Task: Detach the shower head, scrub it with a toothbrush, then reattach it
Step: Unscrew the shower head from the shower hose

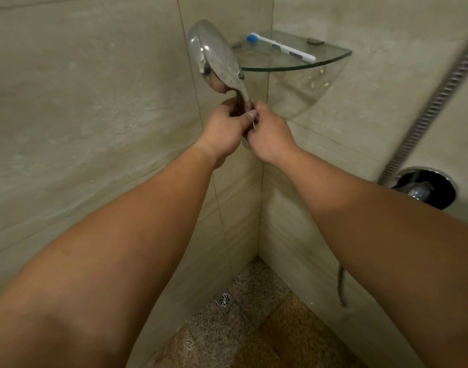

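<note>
**Hose joint at the handle base: detach or reattach, undetermined**

Your left hand (223, 131) wraps the shower head (214, 57) handle; your right hand (267, 132) pinches the fitting below. Next move likely needs counter-twist, left grip steady. Head stands near-upright before the corner, long axis tilted up-left. Toothbrush (282, 47) lies on the glass shelf (331, 58) beyond.

You have one head-worn wide-angle view, looking forward and down into the tiled shower corner (262, 181) at twelve o'clock, close, both forearms reaching in from below.
</note>
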Action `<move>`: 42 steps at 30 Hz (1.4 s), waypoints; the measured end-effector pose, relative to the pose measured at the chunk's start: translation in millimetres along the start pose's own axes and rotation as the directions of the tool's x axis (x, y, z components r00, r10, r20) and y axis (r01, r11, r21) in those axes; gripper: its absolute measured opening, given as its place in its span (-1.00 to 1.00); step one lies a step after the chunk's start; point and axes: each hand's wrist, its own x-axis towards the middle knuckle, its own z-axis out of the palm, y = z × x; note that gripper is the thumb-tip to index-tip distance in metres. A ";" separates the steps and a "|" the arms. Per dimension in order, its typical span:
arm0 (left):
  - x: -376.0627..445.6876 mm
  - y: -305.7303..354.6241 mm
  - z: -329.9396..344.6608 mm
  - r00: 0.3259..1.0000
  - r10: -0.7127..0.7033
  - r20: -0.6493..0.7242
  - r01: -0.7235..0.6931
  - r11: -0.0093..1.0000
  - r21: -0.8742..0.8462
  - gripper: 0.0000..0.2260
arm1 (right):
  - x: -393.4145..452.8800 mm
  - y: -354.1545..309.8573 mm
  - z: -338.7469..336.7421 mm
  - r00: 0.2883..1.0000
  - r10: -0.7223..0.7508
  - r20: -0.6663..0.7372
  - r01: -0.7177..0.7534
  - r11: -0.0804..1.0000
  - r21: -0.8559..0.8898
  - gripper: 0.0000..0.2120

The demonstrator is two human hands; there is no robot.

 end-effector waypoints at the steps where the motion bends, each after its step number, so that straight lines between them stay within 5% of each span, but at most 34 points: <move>1: -2.6 -2.6 1.1 1.000 -0.004 -0.004 0.004 1.000 0.008 -0.68 | -2.7 0.1 2.3 1.000 0.014 0.005 -0.014 1.000 -0.007 -0.77; 5: -13.6 -26.0 1.4 0.997 -0.072 -0.003 0.072 0.997 0.031 -0.67 | -19.4 8.5 16.6 0.993 0.072 0.092 -0.063 0.993 -0.099 -0.71; 11: -1.2 -2.3 -11.1 0.999 -0.001 0.041 0.000 1.000 0.021 -0.71 | -8.3 -13.0 5.8 0.999 0.040 -0.015 -0.041 0.998 -0.054 -0.74; 16: -14.9 -26.7 -12.5 0.985 -0.148 0.091 0.148 0.989 0.006 -0.81 | -27.3 0.5 21.8 0.985 0.142 0.096 -0.131 0.986 -0.106 -0.64; 22: -25.4 -26.1 -27.2 0.985 -0.143 0.092 0.141 0.990 0.028 -0.91 | -35.3 -11.9 28.0 0.904 0.183 0.388 -0.309 0.905 0.294 -0.83; 27: -40.0 -36.0 -35.2 0.981 -0.185 0.062 0.183 0.982 0.035 -0.86 | -47.6 -17.8 37.2 0.851 0.200 0.485 -0.401 0.844 0.355 -0.79; 31: -51.2 -44.4 -46.9 0.977 -0.204 0.056 0.200 0.977 0.070 -0.75 | -54.6 -17.0 35.3 0.811 0.253 0.528 -0.440 0.858 0.265 -0.87; 34: -57.6 -49.0 -58.9 0.960 -0.265 0.090 0.260 0.964 0.058 -0.74 | -54.1 -17.3 25.2 0.775 0.317 0.547 -0.398 0.917 0.033 -0.85; 42: -64.9 -40.2 -70.3 0.896 -0.427 0.119 0.431 0.902 -0.012 -0.74 | -31.0 -20.8 1.2 0.886 0.399 0.236 -0.297 0.880 -0.372 -0.79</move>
